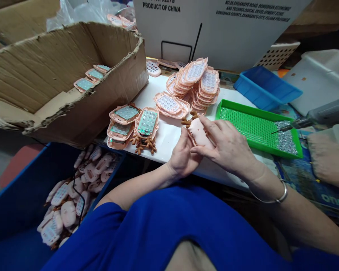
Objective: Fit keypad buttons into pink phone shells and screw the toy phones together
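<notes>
Between my two hands is a pink toy phone casing [198, 132] with brown antlers, its plain back turned up. My left hand [183, 156] cups it from below and the left side. Across its top and right side press the fingers and thumb of my right hand [228, 145]. Just beyond lie stacked pink front shells [169, 103] with keypads, and a taller pile of them [196, 73] behind. Left of my hands, a half shell with a green circuit board and antlers [147, 124] lies beside a small stack of similar halves [121, 130].
A green tray [243, 130] with many small screws [285, 137] lies right, under the tip of an electric screwdriver [305, 118]. A blue bin [264, 88] stands behind. Left are a cardboard box [113, 75] and, lower, a blue crate [17, 210] of pink casings.
</notes>
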Tool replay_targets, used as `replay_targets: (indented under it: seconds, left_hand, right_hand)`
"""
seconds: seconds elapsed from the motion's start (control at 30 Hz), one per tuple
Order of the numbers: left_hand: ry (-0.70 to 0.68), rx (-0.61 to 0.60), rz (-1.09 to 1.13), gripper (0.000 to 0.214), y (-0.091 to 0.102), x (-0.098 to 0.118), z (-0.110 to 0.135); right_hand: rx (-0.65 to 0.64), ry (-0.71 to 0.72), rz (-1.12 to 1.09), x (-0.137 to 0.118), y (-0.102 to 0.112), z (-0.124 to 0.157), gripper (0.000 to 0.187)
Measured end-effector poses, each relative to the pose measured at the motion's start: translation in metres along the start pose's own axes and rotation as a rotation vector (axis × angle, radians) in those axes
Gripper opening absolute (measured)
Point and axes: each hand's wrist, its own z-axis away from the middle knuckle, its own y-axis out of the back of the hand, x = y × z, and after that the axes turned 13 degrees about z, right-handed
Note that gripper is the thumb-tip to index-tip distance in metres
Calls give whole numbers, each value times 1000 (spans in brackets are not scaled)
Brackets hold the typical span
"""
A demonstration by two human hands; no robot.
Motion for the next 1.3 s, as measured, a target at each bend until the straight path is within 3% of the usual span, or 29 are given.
replay_targets:
  seconds: [0.4, 0.57, 0.77, 0.97, 1.1, 1.2, 1.3]
  left_hand:
    - [-73, 16, 15, 66, 1, -3, -2]
    - [-169, -34, -44, 48, 8, -4, 2]
    - [-340, -44, -211, 54, 22, -7, 4]
    - [-553, -76, -570, 50, 32, -4, 16]
    - [-677, -157, -703, 44, 34, -5, 21]
    - [-713, -190, -747, 43, 34, -7, 23]
    - [-695, -148, -757, 41, 35, -8, 23]
  right_hand:
    - [-11, 21, 135, -8, 6, -4, 86]
    - [41, 22, 91, -12, 0, -3, 72]
    - [159, 4, 32, -18, -14, 6, 65]
    - [256, -2, -335, -13, -11, 11, 56]
    - [303, -164, -653, -14, -4, 11, 38]
    - [266, -253, -806, -14, 0, 9, 38]
    - [168, -271, -860, -10, 3, 5, 33]
